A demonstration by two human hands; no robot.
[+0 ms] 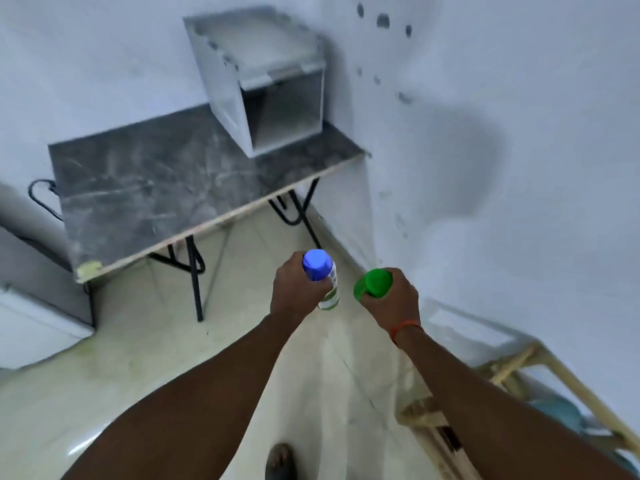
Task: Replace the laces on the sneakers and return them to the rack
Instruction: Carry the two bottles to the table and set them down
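Counter (156,188): dark marbled top, pale front edge chipped at the near left corner, black metal legs (195,282). Set against the wall, close to the room corner. On the far right corner of the top, resting directly on it: white box (223,98), open at the front. Black cable (41,197) looping just beside the left end.

Floor (173,358): pale glossy tiles. Directly on it: the counter legs; a white cabinet (31,327) at the left edge; a wooden rack (446,424) at lower right, beside the wall; a foot (281,460) at the bottom edge.
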